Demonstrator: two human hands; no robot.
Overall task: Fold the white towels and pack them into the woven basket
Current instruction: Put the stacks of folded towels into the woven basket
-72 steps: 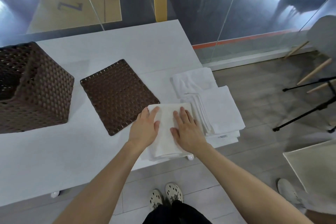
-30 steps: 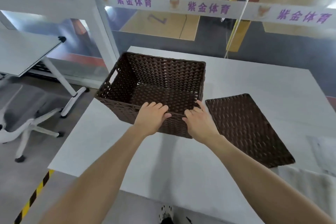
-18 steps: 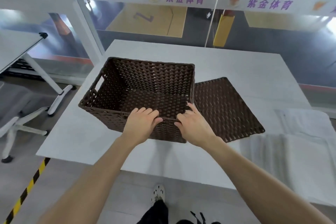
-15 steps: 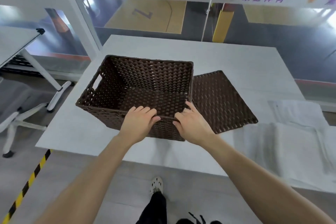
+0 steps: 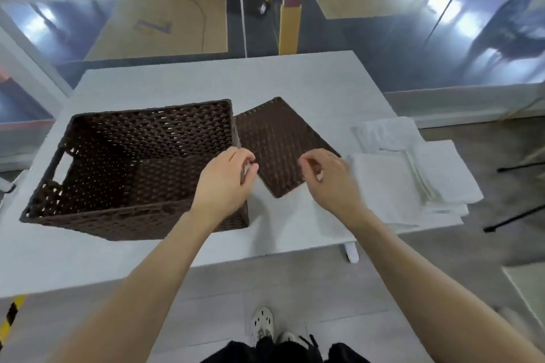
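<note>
On your white table the empty woven basket sits left, its flat lid beside it, folded white towels right, while your left hand and right hand hover loosely curled, gripping nothing.

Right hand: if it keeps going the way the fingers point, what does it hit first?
Probably the woven lid: the right hand hovers, fingers curled, over its near right edge, pointing away and left. Height above it is unclear.
</note>
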